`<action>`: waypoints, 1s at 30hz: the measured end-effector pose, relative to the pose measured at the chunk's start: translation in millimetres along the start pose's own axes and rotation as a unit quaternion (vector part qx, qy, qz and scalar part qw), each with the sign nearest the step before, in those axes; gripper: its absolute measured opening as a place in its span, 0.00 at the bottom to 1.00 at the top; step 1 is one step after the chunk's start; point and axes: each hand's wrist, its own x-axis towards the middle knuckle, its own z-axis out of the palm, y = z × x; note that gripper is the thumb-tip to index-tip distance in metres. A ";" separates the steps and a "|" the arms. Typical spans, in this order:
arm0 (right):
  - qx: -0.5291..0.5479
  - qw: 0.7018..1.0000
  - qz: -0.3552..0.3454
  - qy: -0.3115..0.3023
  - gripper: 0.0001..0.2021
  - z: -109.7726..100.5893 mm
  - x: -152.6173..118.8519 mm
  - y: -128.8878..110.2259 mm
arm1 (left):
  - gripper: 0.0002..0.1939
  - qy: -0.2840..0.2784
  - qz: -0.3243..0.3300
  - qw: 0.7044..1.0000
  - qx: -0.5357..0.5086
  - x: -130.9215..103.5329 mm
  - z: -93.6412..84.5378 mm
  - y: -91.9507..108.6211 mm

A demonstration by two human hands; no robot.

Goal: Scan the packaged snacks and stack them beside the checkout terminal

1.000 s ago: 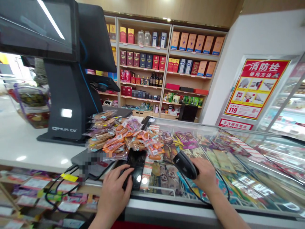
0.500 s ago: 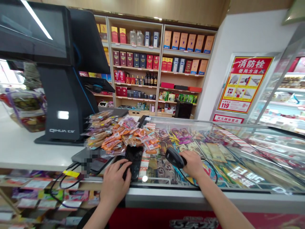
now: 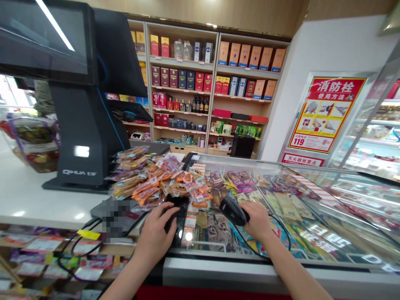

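My right hand (image 3: 256, 220) is closed around the handle of a black barcode scanner (image 3: 231, 209), held over the glass top of a freezer (image 3: 215, 246). The scanner's head points left, and its cable loops below my wrist. My left hand (image 3: 158, 231) curves over a dark rounded object, possibly a computer mouse (image 3: 169, 224), mostly hidden under the fingers. It rests by a glossy black flat panel (image 3: 181, 218). Just beyond lie a heap of orange-wrapped sausage packs (image 3: 153, 185) and a stack of clear snack packets (image 3: 128, 166).
A black checkout terminal (image 3: 87, 137) stands on the white counter (image 3: 25, 204) at the left. Dark flat devices with cables (image 3: 75, 241) lie near its front edge. Wrapped ice creams (image 3: 240, 179) show under the glass. Shelves of boxes (image 3: 184, 79) and a red poster (image 3: 326, 114) are behind.
The view has shifted slightly, so the background appears a little to the right. My left hand still rests over the dark object, and my right hand still holds the barcode scanner.
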 end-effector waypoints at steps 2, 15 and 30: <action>0.001 1.000 0.020 0.011 0.12 1.3 11.2 2.3 | 0.15 -0.029 0.010 1.000 -0.007 22.8 3.6 5.6; 0.017 0.999 0.045 0.020 0.12 29.6 58.1 7.0 | 0.13 -0.182 -0.054 0.967 0.167 117.0 45.5 27.4; 0.062 0.997 0.019 -0.029 0.10 2.3 59.4 -3.2 | 0.17 -0.072 0.110 0.991 -0.014 104.9 58.0 20.4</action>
